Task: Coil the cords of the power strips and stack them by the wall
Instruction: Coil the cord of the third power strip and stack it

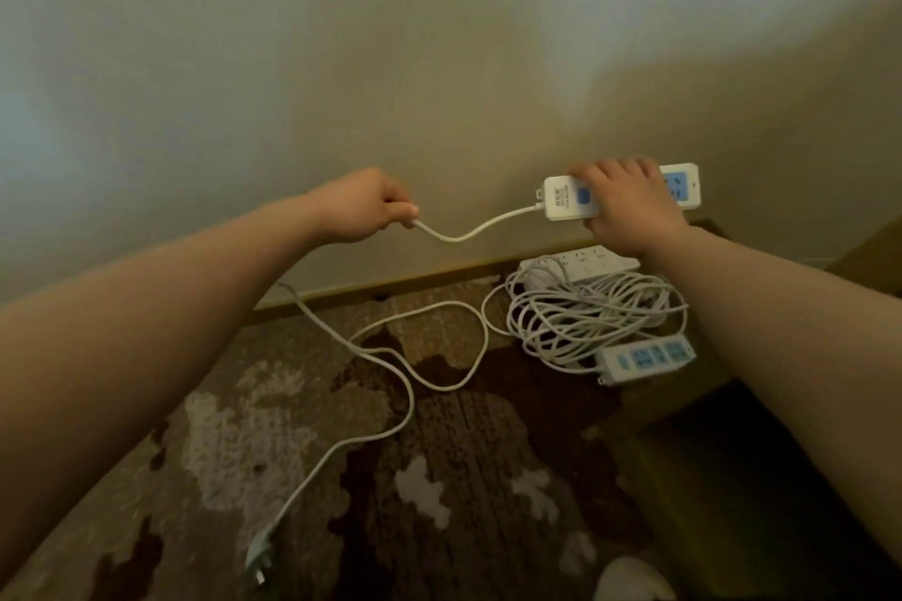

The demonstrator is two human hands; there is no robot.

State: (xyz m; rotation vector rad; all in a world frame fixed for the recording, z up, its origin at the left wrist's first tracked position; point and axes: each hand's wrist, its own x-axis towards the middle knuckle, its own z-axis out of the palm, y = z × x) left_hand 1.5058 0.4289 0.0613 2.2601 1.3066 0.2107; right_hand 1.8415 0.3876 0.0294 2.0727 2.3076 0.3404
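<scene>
Nearest me on the carpet (463, 478), well short of the wall (439, 63): a white plug (257, 556) with its cord (390, 381) running loose in slack loops toward the wall.

Closer to the wall, right side: blue-socket power strip (646, 358) lying flat on the carpet, touching a messy coil of white cord (585, 312). Behind that coil, right at the baseboard (390, 283), a white power strip (581, 263), partly covered by the coil.

Up off the floor, in front of the wall, I see both hands raised. Right hand (629, 210) grips a third power strip (573, 198), white with blue sockets, fingers (593, 171) curled over its top edge, thumb underneath. Strip is held roughly level, cord end pointing left.

Left hand (363, 207) is level with it, well apart to the left, clenched around that strip's cord, pinching it at the thumb. Short sagging span of cord hangs between the two hands. The rest drops behind the left forearm to the carpet loops; I can't tell the exact path behind the arm.

Dark furniture (756, 478) sits far from the wall on the right, blurry.
</scene>
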